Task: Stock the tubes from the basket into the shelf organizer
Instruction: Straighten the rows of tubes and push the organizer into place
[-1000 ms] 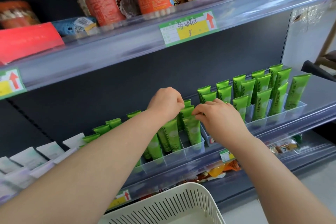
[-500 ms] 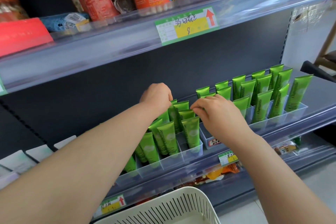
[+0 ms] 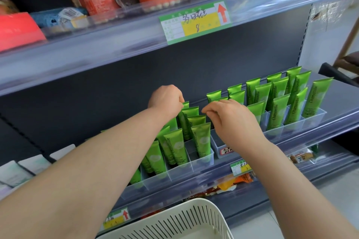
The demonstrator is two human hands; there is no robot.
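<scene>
Green tubes (image 3: 202, 139) are stood in the narrow compartments of a clear organizer (image 3: 203, 163) on the middle shelf (image 3: 291, 142). Each tube is set cap down with its flat crimped end up, so its long axis runs close to upright, leaning back and a little to the right. A second organizer (image 3: 315, 115) further right on the same shelf is filled with more tubes set the same way.

The left hand (image 3: 166, 98) is held over the back of the nearer organizer's right-hand row. Its fingers (image 3: 179, 101) are curled down against the crimped top of the rearmost tube (image 3: 186, 105); whether that edge is pinched cannot be told. The right hand (image 3: 233, 120) is held just right of the same row, with its thumb and forefinger bent toward each other beside the top of the third tube (image 3: 196, 120). Contact with it cannot be made out.

A cream slotted basket (image 3: 174, 223) is seen at the bottom edge, below the shelf. A green and yellow price label (image 3: 196, 22) is fixed to the shelf above, and white packets (image 3: 29, 165) are lined up at the far left.
</scene>
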